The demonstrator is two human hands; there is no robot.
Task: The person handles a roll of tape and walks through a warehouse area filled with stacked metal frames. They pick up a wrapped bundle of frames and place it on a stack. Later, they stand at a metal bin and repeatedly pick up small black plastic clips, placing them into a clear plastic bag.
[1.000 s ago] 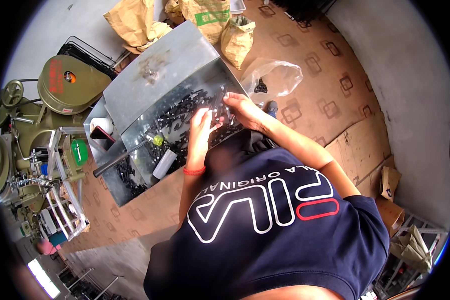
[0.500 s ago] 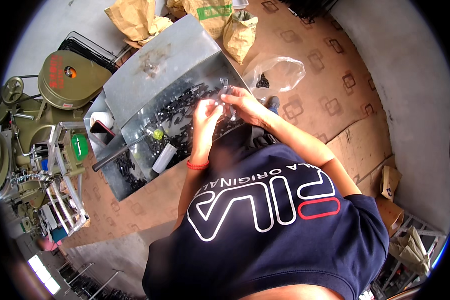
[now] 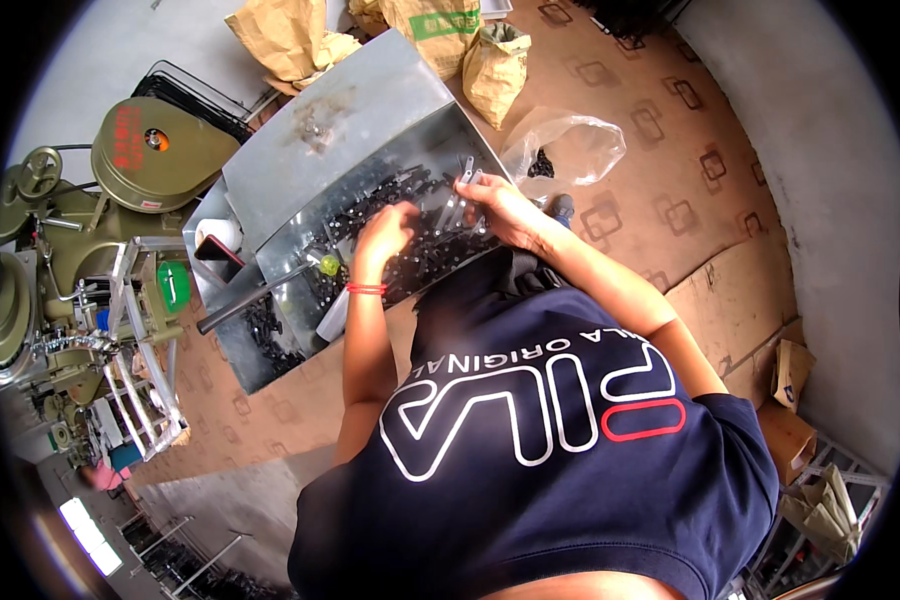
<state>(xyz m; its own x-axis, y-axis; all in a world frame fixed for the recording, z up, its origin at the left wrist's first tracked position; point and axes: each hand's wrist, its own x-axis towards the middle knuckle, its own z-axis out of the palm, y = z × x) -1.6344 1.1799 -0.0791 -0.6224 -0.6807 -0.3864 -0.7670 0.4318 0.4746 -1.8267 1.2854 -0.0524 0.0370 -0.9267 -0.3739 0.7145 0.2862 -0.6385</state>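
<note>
My right hand [image 3: 508,212] pinches several narrow, flat grey strips [image 3: 469,180] with rounded ends and small holes, fanned out over the right part of a metal bin [image 3: 270,283]. To its left, my left hand [image 3: 382,240] hovers over small black parts [image 3: 410,262] heaped in the bin. Its fingers look bent but are smeared by motion, so whether anything is between them does not show. A red bracelet [image 3: 366,289] circles the left wrist. Beside that wrist lies a whitish tube-like piece [image 3: 333,317], partly hidden behind the forearm.
A dark-handled tool [image 3: 235,311] crosses the bin's left rim, near a yellow-green piece [image 3: 328,265], a phone [image 3: 217,250] and a white roll [image 3: 226,232]. Green machinery [image 3: 155,150] stands left. Paper sacks [image 3: 495,75] and a clear plastic bag [image 3: 580,150] stand beyond.
My left hand has come away from the right hand and moved left over the black parts. The right hand keeps the strips, now spread more visibly. The whole view has shifted slightly.
</note>
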